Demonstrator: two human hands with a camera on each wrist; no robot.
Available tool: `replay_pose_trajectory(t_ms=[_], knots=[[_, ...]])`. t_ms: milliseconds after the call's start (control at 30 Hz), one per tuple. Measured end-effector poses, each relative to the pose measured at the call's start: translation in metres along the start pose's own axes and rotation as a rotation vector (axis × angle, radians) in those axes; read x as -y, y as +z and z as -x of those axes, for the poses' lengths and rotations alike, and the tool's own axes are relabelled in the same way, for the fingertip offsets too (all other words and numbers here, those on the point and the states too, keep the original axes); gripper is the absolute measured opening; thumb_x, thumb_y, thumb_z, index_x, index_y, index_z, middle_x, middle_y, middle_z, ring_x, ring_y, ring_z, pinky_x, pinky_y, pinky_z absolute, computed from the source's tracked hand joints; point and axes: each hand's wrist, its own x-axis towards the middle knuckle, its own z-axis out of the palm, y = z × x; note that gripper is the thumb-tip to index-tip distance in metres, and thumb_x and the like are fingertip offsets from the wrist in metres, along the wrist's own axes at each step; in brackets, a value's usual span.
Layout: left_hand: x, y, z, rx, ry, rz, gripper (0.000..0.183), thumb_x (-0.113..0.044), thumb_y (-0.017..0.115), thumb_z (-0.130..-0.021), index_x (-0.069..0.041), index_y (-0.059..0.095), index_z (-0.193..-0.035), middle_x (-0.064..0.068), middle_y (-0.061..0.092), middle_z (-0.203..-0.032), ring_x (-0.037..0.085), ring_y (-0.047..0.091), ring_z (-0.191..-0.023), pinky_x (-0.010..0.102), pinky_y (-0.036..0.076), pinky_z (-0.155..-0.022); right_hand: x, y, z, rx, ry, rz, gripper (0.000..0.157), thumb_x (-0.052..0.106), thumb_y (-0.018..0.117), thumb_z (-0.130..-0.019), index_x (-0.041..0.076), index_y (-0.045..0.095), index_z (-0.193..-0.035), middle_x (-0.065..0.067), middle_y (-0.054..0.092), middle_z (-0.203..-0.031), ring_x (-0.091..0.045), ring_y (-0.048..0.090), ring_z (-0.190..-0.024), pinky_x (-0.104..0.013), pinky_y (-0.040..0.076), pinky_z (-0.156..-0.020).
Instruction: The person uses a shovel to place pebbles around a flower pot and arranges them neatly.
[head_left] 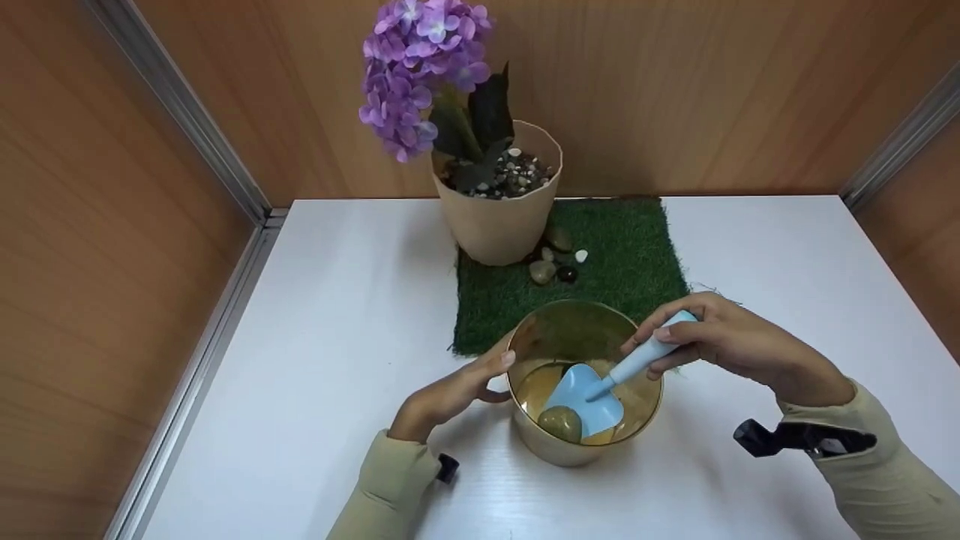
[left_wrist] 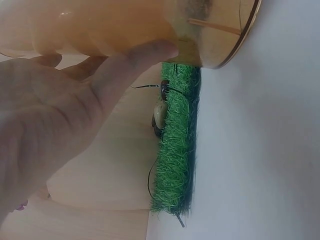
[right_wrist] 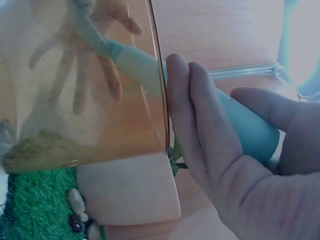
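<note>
A see-through amber bowl (head_left: 551, 450) stands on the white table. My right hand (head_left: 739, 349) grips the pale blue handle of a small garden trowel (head_left: 581, 394), its blade slanting down inside the bowl. Beside the blade, within the bowl, lies a rounded greenish-brown stone (head_left: 560, 424). On the bowl's left side, my left hand (head_left: 454, 394) touches the outer wall. Its spread, straight fingers (right_wrist: 80, 85) show through the amber wall in the right wrist view. Whether the trowel blade touches the stone, I cannot tell.
Behind the bowl lies a green artificial grass mat (head_left: 622, 232). A beige pot (head_left: 495, 225) with purple flowers (head_left: 420, 75) stands partly on it, and several pebbles (head_left: 542, 271) sit beside the pot. Wooden panels (head_left: 712, 97) enclose the table.
</note>
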Motion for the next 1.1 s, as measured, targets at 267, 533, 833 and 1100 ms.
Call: replay_pose_trajectory(t_ms=[267, 533, 833, 1100], knots=[[0.001, 0.001, 0.001, -0.008, -0.015, 0.009, 0.055, -0.054, 0.027, -0.095, -0.047, 0.005, -0.145, -0.019, 0.002, -0.151, 0.015, 0.008, -0.138, 0.048, 0.041, -0.093, -0.007, -0.003, 0.005, -0.023, 0.003, -0.091, 0.027, -0.002, 0.04, -0.096, -0.019, 0.053, -0.113, -0.037, 0.052, -0.116, -0.039, 0.058, -0.1, -0.044, 0.049, -0.082], [0.001, 0.0, 0.0, -0.008, -0.012, 0.017, 0.055, -0.054, 0.028, -0.095, -0.047, 0.005, -0.145, -0.017, 0.001, -0.151, 0.017, 0.008, -0.138, 0.049, 0.04, -0.093, -0.01, -0.005, 0.009, -0.061, 0.005, -0.207, 0.029, -0.001, 0.037, -0.098, -0.02, 0.051, -0.114, -0.034, 0.054, -0.117, -0.032, 0.064, -0.088, -0.041, 0.049, -0.082], [0.001, 0.002, 0.002, -0.013, -0.009, 0.022, 0.054, -0.055, 0.028, -0.094, -0.049, 0.007, -0.144, -0.021, 0.004, -0.15, 0.015, 0.011, -0.137, 0.049, 0.04, -0.093, -0.005, -0.011, 0.012, -0.115, 0.012, -0.309, 0.031, 0.003, 0.036, -0.1, -0.019, 0.049, -0.119, -0.03, 0.054, -0.119, -0.034, 0.061, -0.098, -0.037, 0.048, -0.085], [0.0, 0.001, 0.002, -0.003, -0.003, 0.014, 0.056, -0.055, 0.027, -0.095, -0.046, 0.004, -0.145, -0.017, 0.002, -0.152, 0.015, 0.009, -0.138, 0.047, 0.039, -0.095, 0.007, -0.021, 0.016, -0.178, -0.053, -0.365, 0.032, 0.002, 0.033, -0.1, -0.015, 0.053, -0.119, -0.026, 0.056, -0.12, -0.032, 0.06, -0.103, -0.036, 0.046, -0.086]])
